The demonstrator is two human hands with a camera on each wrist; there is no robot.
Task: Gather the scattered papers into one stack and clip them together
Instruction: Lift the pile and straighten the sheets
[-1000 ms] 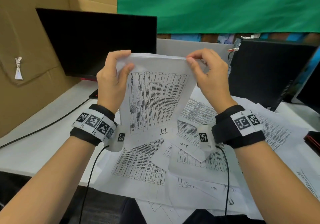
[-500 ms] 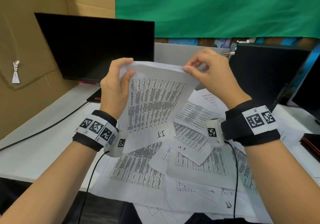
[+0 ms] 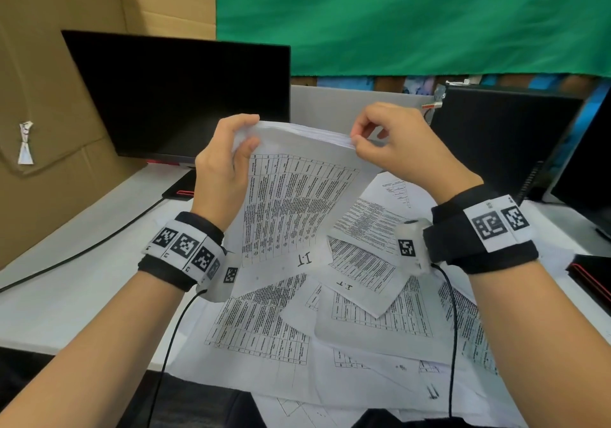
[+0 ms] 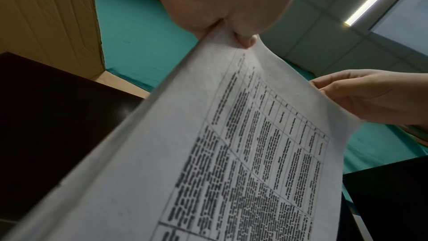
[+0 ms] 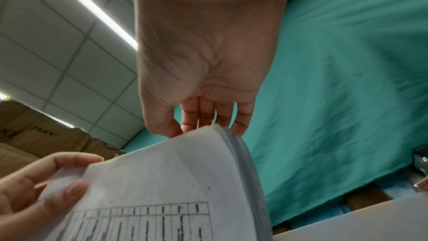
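Overhead, both hands (image 3: 224, 166) (image 3: 401, 149) pinching stack (image 3: 291, 202), loose sheets (image 3: 363, 295) beneath, right wrist alone showing layered edges (image 5: 241, 155)

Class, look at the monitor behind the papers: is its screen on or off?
Off, as far as shown. The monitor has a uniformly black screen with no image or glow in the head view.

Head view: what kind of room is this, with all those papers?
Probably an office desk. A dark monitor stands on a white table, a black computer tower stands to the right, and printed sheets cover the tabletop.
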